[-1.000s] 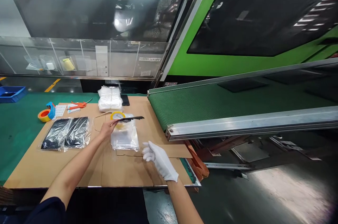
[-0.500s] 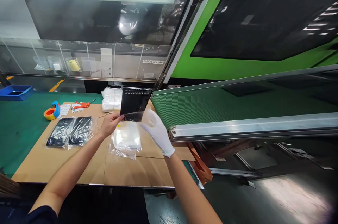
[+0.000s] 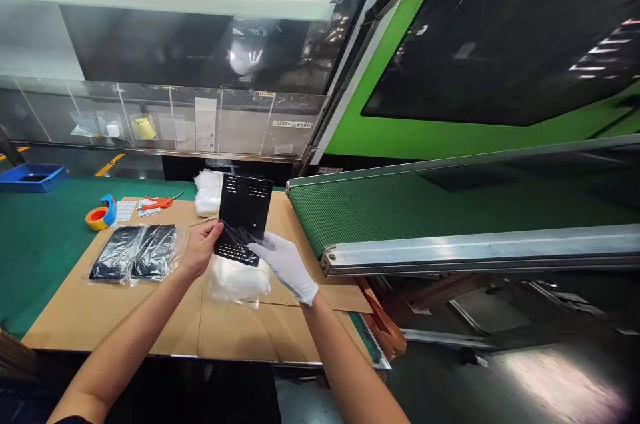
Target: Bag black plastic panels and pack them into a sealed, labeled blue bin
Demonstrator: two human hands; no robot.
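On cardboard (image 3: 240,337) | 2 clear bags (image 3: 116,254), black parts (image 3: 154,252) inside | left hand (image 3: 201,247), right hand (image 3: 287,264): grip holding black panel (image 3: 244,207)

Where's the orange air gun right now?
In the head view, the orange air gun lies left of centre on the table, beyond the two bagged black parts and just right of the tape dispenser.

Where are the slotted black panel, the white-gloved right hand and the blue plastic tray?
Slotted black panel (image 3: 245,206): head view, upper middle.
White-gloved right hand (image 3: 287,265): head view, back of hand.
Blue plastic tray (image 3: 49,183): head view, front wall.
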